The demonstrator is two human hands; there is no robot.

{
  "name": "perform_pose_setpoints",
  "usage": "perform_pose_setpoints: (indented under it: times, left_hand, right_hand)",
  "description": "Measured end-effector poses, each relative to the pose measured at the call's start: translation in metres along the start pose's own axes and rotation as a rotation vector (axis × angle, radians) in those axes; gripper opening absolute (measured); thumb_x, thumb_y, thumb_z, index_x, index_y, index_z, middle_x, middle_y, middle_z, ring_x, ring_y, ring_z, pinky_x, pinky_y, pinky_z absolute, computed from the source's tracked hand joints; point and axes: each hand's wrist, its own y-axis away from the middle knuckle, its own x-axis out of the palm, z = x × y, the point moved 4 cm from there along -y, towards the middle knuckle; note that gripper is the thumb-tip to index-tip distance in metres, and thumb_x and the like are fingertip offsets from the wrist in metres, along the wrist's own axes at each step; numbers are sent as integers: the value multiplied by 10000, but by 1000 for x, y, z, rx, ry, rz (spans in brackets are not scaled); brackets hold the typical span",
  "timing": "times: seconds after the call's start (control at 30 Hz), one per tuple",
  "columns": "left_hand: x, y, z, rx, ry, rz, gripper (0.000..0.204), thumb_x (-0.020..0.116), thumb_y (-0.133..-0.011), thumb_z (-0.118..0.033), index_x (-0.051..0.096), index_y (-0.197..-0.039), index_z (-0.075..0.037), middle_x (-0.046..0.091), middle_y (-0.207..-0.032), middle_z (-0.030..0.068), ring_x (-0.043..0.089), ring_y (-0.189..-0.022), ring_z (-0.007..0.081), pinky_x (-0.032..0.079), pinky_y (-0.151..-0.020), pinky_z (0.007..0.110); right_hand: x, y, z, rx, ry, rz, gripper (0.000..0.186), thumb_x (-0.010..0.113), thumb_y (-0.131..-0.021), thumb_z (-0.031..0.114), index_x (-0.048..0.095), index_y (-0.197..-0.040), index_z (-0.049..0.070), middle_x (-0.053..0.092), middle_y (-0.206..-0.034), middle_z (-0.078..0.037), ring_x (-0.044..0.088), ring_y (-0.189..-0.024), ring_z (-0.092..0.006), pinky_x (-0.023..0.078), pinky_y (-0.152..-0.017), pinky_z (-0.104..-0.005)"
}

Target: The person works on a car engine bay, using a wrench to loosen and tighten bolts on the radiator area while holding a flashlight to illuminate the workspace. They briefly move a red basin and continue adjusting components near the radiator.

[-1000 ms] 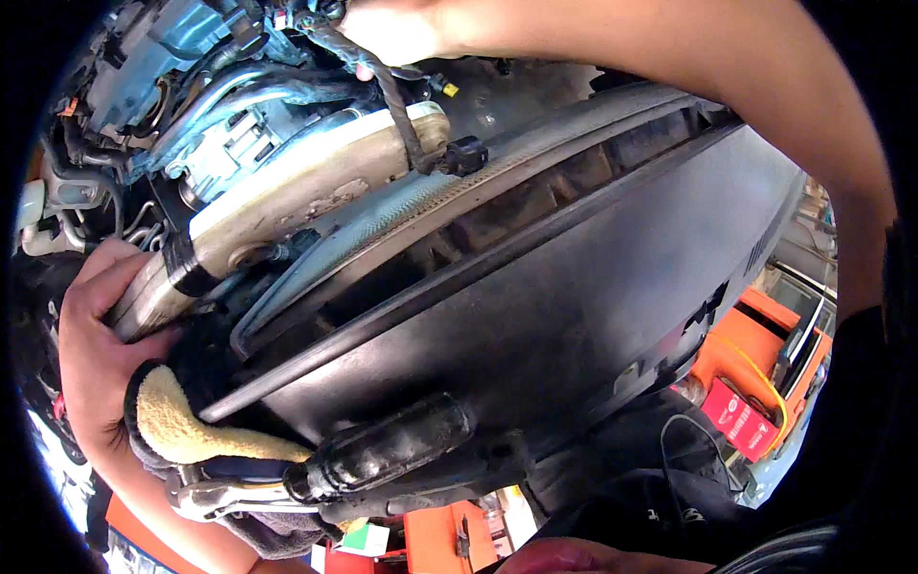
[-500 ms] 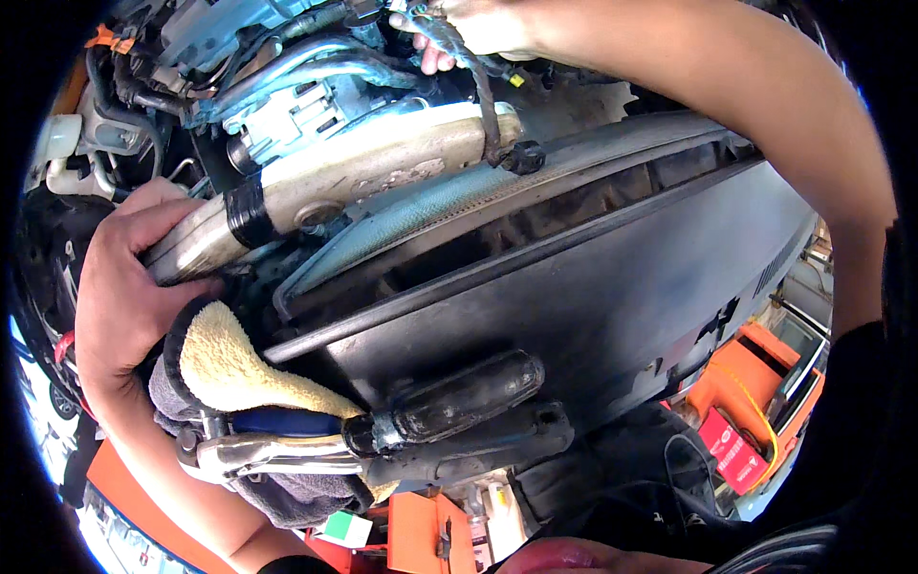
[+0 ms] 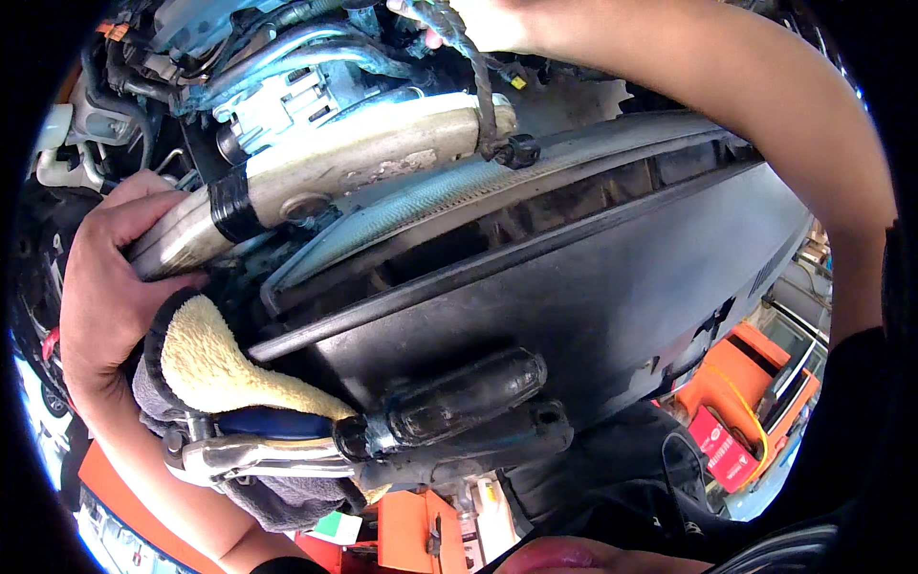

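My left hand [image 3: 110,277] is closed round the left end of a long pale metal bar [image 3: 373,158]; its thumb and fingers lie on opposite sides. A band of black tape [image 3: 234,208] wraps the bar just past my fingers. At the top edge my right hand [image 3: 483,21], partly cut off by the picture's rim, pinches a taped wiring harness [image 3: 466,43]. The harness hangs down over the bar's right end, with a black connector [image 3: 517,150] at its tip. Most of my right fingers are hidden.
Hoses and metal pipes [image 3: 335,48] crowd the far side. A big dark panel [image 3: 555,277] slants across the middle. A yellow and grey cloth [image 3: 210,354] and hand tools with black handles [image 3: 469,397] lie in front. An orange case [image 3: 732,378] stands lower right.
The whole view has shifted slightly, so the bar and panel appear a little further left and up. Less of my right hand's fingers shows. Both hands keep their hold.
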Motion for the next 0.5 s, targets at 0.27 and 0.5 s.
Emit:
perform_pose_setpoints:
  times: [0.27,0.5]
  left_hand:
    - [2,4,4,-26,26,2,562,802,-515,57,701,-1068,61,658,-967,133,641,-919,275,479,-895,317]
    - [-1,5,4,7,87,15,539,807,-546,21,695,-1070,76,645,-949,138,624,-895,266,474,-865,322]
  right_hand:
    - [-38,2,15,-196,152,224,309,448,-1000,207,714,-1100,85,735,-1034,-159,726,-870,-354,602,-685,-568]
    - [-54,4,26,-117,107,-53,384,385,-1057,299,703,-1172,118,728,-1102,-191,718,-967,-410,591,-840,-540]
